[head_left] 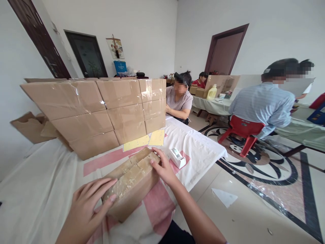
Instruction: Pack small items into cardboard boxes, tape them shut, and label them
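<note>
Now clasps a brown cardboard box (134, 195), glossy with tape (128, 181), lengthwise from near-left to far-right; left hand (87, 206) spread-fingered on near end, right hand (164, 169) close-fingered at far end.

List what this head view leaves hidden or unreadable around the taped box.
- Head view: inside of the cardboard box, flaps taped shut.
- Its near end, covered by the left hand; far corner under the right hand.
- Table behind the stacked boxes, blocked by them.
- Marks on the yellow sheets, too small.
</note>
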`<move>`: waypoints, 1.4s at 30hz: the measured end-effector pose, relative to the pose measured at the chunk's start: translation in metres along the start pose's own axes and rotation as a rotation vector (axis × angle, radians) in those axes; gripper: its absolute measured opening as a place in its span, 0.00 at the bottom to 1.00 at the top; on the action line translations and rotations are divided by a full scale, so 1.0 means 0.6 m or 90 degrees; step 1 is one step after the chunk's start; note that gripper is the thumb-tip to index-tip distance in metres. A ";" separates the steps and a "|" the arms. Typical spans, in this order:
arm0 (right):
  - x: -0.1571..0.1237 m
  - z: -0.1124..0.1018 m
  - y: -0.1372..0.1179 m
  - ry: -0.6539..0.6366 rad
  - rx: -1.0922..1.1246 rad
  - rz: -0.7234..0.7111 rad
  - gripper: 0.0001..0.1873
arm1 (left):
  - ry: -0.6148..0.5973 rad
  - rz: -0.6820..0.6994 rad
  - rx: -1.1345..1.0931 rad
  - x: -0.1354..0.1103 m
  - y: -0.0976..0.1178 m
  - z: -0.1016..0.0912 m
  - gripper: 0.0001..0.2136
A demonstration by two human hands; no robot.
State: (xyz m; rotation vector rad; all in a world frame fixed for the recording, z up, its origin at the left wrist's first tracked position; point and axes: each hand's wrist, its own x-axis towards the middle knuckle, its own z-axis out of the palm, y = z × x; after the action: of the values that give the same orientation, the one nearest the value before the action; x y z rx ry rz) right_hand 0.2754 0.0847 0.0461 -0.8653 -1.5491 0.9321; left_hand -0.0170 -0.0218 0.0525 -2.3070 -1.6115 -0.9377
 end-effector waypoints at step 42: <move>-0.002 0.002 -0.004 0.008 0.002 -0.003 0.24 | -0.080 -0.001 0.071 -0.003 0.012 -0.006 0.20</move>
State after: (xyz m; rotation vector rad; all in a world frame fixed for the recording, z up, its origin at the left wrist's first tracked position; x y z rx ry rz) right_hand 0.2741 0.0824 0.0473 -0.8635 -1.5372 0.9247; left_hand -0.0123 -0.0278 0.0555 -2.3311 -1.6676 -0.6960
